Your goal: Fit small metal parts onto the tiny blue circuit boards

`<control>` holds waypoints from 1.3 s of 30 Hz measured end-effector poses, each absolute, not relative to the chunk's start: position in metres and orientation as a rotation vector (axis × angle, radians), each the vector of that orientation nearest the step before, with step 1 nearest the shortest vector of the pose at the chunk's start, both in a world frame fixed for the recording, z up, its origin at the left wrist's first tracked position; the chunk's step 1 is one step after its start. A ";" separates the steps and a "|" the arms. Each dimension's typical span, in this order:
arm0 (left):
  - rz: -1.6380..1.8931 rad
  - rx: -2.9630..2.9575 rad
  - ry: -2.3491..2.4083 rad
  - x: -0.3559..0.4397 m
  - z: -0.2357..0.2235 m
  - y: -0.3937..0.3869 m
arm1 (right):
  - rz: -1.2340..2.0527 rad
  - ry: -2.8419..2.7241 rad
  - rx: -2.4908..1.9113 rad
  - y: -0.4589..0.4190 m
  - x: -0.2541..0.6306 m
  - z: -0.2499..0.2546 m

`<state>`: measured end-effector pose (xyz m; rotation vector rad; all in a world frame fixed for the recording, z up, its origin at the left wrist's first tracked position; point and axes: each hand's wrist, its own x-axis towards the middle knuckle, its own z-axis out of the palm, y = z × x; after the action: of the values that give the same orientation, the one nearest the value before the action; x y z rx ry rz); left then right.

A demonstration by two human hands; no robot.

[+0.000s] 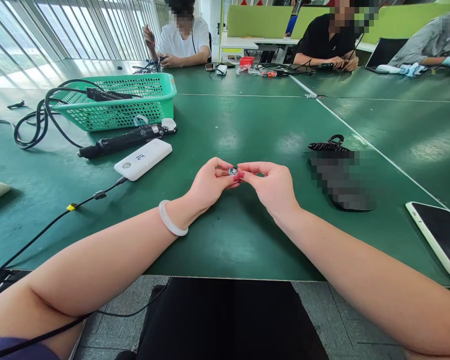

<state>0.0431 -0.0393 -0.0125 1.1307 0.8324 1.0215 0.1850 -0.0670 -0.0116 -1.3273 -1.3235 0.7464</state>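
Just above the green table, both my hands meet around a small black-and-silver piece, too small to name with certainty. My left hand, with a white bangle on its wrist, pinches it from the left. From the right, my right hand has thumb and fingertips closed at the same piece. The fingers cover much of it. Left of my hands lie a white power bank with a cable plugged in and a black electric screwdriver.
A green plastic basket with black cables stands at the back left. On the right lie a dark, partly blurred item with a hair claw clip and a phone. Several people sit across the table, near a small red box.
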 end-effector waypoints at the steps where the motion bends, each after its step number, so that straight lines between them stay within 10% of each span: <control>1: 1.022 1.121 0.824 0.043 -0.013 -0.039 | 0.754 -1.325 -1.319 -0.067 0.185 -0.012; 39: 1.013 0.835 0.758 0.038 -0.010 -0.037 | 0.214 -1.667 -1.340 -0.064 0.192 -0.011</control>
<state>0.0380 -0.0372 -0.0096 0.8353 0.7584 1.0129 0.1923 -0.0643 -0.0112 -1.3399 -1.6668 0.2143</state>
